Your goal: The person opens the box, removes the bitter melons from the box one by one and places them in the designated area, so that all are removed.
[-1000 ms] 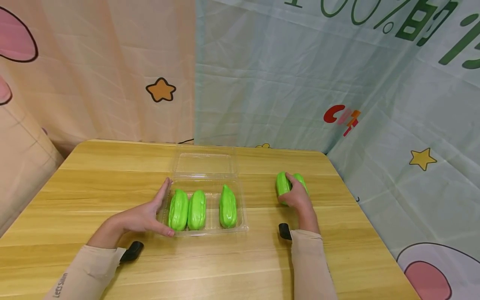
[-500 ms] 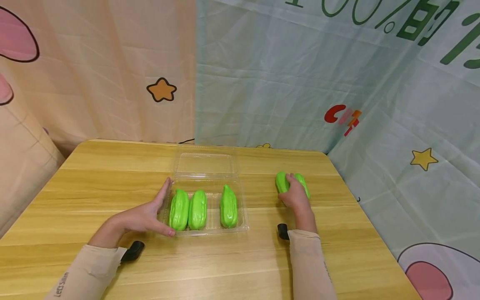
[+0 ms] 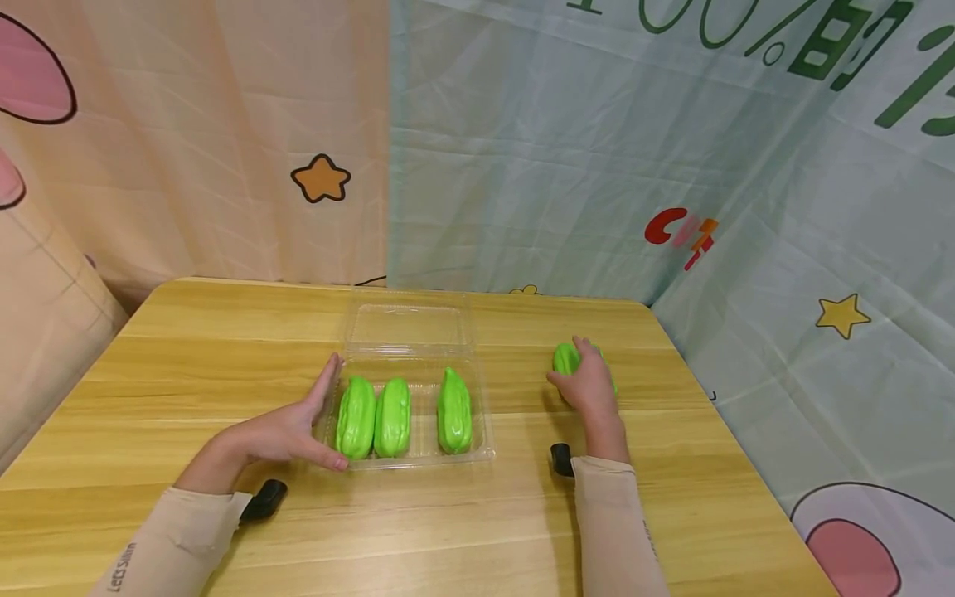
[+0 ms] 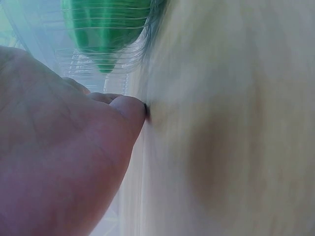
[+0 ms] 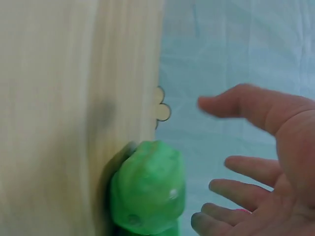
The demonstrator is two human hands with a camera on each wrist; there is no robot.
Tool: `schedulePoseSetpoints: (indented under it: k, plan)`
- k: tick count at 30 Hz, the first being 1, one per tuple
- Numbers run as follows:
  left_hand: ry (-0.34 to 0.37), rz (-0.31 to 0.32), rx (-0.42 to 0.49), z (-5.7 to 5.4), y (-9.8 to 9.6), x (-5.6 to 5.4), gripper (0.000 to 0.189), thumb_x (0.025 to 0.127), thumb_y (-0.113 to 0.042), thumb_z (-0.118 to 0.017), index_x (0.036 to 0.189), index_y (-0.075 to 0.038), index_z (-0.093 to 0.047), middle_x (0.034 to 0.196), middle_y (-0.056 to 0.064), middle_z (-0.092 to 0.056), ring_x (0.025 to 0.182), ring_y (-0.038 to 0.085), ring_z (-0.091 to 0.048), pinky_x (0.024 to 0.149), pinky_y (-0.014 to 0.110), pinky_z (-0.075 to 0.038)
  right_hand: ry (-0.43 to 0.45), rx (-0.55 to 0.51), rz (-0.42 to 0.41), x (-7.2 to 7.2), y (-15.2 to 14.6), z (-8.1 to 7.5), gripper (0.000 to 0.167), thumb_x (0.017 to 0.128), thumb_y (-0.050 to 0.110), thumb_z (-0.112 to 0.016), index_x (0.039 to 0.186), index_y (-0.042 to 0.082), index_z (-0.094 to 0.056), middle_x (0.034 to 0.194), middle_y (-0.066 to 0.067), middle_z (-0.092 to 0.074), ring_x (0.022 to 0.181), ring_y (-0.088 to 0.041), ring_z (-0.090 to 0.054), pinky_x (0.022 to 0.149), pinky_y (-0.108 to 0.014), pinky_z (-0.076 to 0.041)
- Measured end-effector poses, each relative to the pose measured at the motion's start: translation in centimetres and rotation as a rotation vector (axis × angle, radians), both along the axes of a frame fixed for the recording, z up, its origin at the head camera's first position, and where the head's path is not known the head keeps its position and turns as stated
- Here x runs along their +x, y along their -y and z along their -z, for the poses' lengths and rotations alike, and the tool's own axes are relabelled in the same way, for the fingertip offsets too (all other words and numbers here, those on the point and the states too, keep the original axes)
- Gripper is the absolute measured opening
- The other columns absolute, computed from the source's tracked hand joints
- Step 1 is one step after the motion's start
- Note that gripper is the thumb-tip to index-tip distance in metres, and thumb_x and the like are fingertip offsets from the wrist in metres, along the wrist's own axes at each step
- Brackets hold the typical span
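A clear plastic clamshell box point(image 3: 483, 414) stands with its lid folded back. Inside lie three glossy green, ridged gourds point(image 3: 393, 419), two side by side at the left and one at the right. My left hand point(image 3: 287, 431) spreads along the box's left side, thumb by the front corner and fingers by the back one. In the left wrist view a gourd point(image 4: 106, 29) shows through the ribbed wall. To the right, my right hand point(image 3: 591, 385) hovers over two more gourds point(image 3: 565, 358), one mostly hidden behind it. The right wrist view shows its fingers spread, apart from a gourd point(image 5: 147, 191).
The wooden table point(image 3: 448, 531) carries everything. The upright transparent lid point(image 3: 409, 323) reaches toward the table's back edge. Printed curtains point(image 3: 522, 166) hang close behind the table and along its right side.
My right hand has loosened from around the two gourds and lifted slightly, its fingers now spread above them. The left hand and the box have stayed where they were.
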State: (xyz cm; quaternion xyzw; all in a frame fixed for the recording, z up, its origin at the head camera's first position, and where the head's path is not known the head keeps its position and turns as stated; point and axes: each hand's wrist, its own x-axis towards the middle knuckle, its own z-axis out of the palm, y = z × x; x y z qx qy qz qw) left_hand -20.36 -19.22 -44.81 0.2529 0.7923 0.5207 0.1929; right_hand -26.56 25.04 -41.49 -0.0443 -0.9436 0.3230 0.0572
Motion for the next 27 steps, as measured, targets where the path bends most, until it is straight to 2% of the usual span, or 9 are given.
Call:
schedulePoseSetpoints:
  k: [3,5,9,12,15,22,27]
  plan:
    - [0.003,-0.001,0.002,-0.1,0.0,0.0,0.148,0.074,-0.017,-0.091,0.151,-0.018,0.035,0.158,0.015,0.036,0.143,0.046,0.026,0.108,0.072,0.007,-0.012,-0.069,0.005,0.3,0.3,-0.8,0.090,0.089,0.025,-0.077,0.160,0.005,-0.025,0.156,-0.027,-0.032,0.122,-0.043,-0.047,0.098,-0.054,-0.043]
    - [0.005,-0.001,0.002,-0.1,0.0,0.0,0.148,0.074,-0.017,-0.091,0.151,-0.018,0.035,0.158,0.015,0.036,0.143,0.047,0.026,0.108,0.072,0.007,-0.029,-0.103,0.005,0.5,0.4,-1.3,0.095,0.088,0.031,-0.079,0.161,0.009,-0.022,0.158,-0.024,-0.031,0.125,-0.042,-0.046,0.101,-0.054,-0.042]
    - [0.006,-0.001,-0.001,-0.2,0.0,0.0,0.148,0.074,-0.017,-0.091,0.151,-0.017,0.035,0.159,0.014,0.036,0.143,0.047,0.025,0.108,0.073,0.007,-0.078,-0.159,0.008,1.0,0.7,-2.4,0.102,0.085,0.037,-0.082,0.162,0.013,-0.020,0.164,-0.014,-0.024,0.146,-0.037,-0.028,0.115,-0.052,-0.030]
    - [0.004,-0.003,-0.004,-0.2,0.0,0.0,0.148,0.074,-0.017,-0.092,0.152,-0.016,0.035,0.159,0.014,0.035,0.143,0.047,0.024,0.108,0.073,0.006,-0.098,-0.183,0.005,1.3,0.8,-3.0,0.104,0.083,0.040,-0.084,0.162,0.016,-0.021,0.165,-0.011,-0.023,0.150,-0.034,-0.020,0.117,-0.053,-0.025]
    - [-0.001,-0.004,-0.005,-0.1,0.0,0.0,0.148,0.074,-0.017,-0.091,0.152,-0.016,0.035,0.159,0.014,0.035,0.143,0.048,0.024,0.108,0.073,0.006,-0.098,-0.201,-0.013,1.6,1.0,-3.5,0.106,0.081,0.042,-0.085,0.163,0.020,-0.021,0.165,-0.009,-0.023,0.150,-0.034,-0.019,0.116,-0.055,-0.026]
    - [-0.006,-0.007,-0.009,-0.1,0.0,-0.1,0.148,0.074,-0.018,-0.092,0.152,-0.016,0.035,0.159,0.014,0.035,0.144,0.047,0.024,0.109,0.072,0.006,-0.053,-0.287,-0.094,2.3,1.7,-4.5,0.106,0.080,0.040,-0.087,0.162,0.026,-0.022,0.165,-0.008,-0.021,0.145,-0.041,-0.028,0.112,-0.055,-0.034]
    - [-0.003,-0.008,-0.007,0.0,0.0,0.0,0.148,0.074,-0.019,-0.092,0.151,-0.016,0.035,0.159,0.015,0.035,0.144,0.047,0.024,0.109,0.072,0.006,-0.052,-0.333,-0.162,2.4,2.2,-4.7,0.105,0.079,0.035,-0.088,0.162,0.022,-0.025,0.163,-0.006,-0.027,0.146,-0.034,-0.030,0.110,-0.053,-0.037]
